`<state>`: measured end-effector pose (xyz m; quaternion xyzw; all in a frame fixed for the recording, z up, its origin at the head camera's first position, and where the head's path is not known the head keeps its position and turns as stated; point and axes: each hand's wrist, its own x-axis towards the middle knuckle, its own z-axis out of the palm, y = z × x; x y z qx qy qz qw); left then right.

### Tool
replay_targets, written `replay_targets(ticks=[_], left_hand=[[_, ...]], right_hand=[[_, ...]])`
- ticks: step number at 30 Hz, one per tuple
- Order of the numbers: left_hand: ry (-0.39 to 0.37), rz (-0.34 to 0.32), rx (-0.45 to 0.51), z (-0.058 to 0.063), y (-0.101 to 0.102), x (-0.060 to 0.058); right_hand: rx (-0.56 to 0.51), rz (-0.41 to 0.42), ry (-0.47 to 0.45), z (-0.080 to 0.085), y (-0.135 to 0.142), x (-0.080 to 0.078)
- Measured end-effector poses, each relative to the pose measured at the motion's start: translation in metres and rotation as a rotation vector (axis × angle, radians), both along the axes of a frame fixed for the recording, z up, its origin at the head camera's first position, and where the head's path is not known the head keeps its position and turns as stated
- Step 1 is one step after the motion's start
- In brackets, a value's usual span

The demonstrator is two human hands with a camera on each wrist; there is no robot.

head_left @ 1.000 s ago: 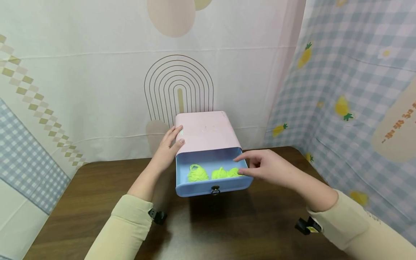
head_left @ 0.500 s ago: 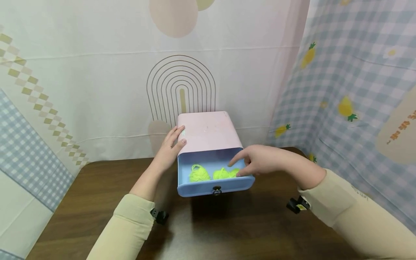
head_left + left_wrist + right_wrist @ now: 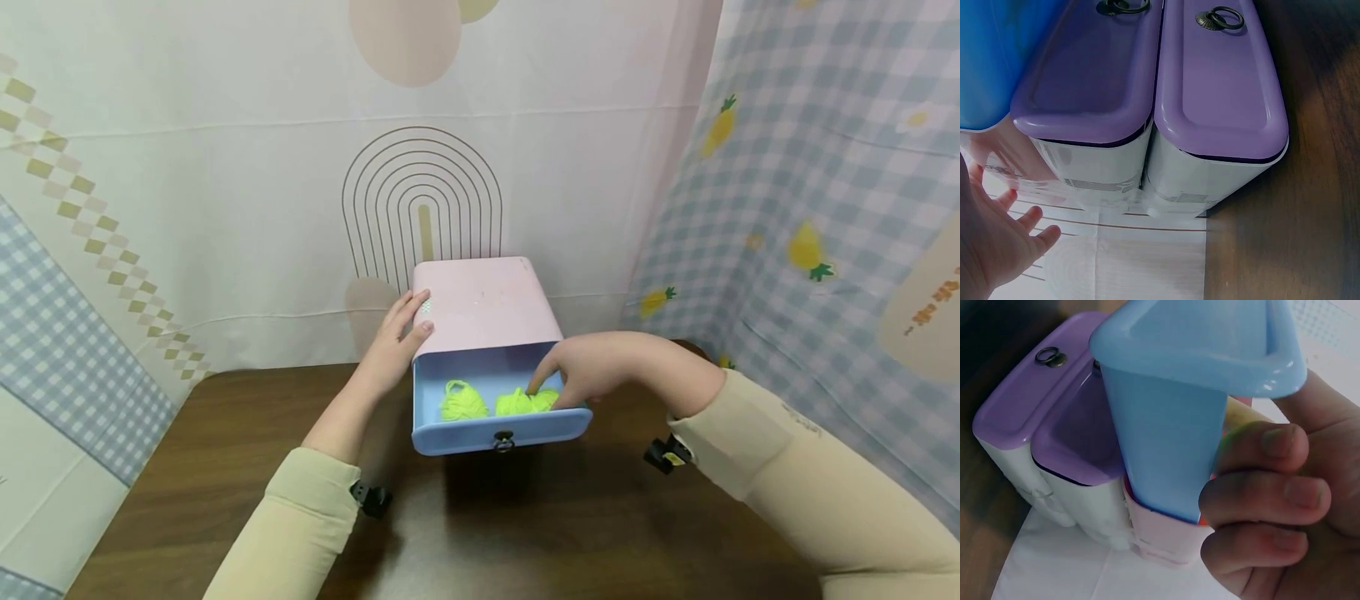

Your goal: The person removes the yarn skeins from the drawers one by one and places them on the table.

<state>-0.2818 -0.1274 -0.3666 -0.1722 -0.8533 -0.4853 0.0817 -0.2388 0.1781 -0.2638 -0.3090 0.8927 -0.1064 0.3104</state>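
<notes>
The pink drawer cabinet (image 3: 483, 300) has its blue drawer (image 3: 442, 437) pulled out at the front. Inside it are a bright yellow-green ball of yarn (image 3: 463, 402) on the left, a second ball of yarn (image 3: 512, 404) near the middle and a third ball of yarn (image 3: 544, 400) at the right. My right hand (image 3: 600, 362) reaches over the drawer's right side, its forefinger and thumb around the rightmost ball. In the right wrist view the drawer wall hides those fingertips. My left hand (image 3: 390, 350) rests on the cabinet's left side, fingers spread along the top edge.
Below the blue drawer, the wrist views show two purple drawers (image 3: 1229, 81) with ring pulls in white casings. All stand on a dark wood table (image 3: 262, 417), against a white printed cloth (image 3: 585, 192). A checked cloth (image 3: 795, 167) hangs at the right.
My right hand has moved left and down into the drawer, its forefinger and thumb closing around the rightmost ball of yarn. The left hand stays on the cabinet; the view has shifted slightly.
</notes>
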Motion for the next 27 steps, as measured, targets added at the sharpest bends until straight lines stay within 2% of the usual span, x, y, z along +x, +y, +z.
replay_targets(ticks=[10, 17, 27], left_hand=[[-0.007, 0.003, 0.010, -0.001, 0.001, 0.000], [-0.008, 0.000, -0.004, -0.002, 0.000, -0.001], [-0.015, -0.002, 0.001, -0.003, -0.001, -0.003]], right_hand=[[0.089, -0.004, 0.067, -0.005, -0.009, 0.001], [0.131, -0.003, 0.083, -0.005, -0.013, 0.002], [0.188, 0.120, 0.197, -0.001, -0.018, 0.000]])
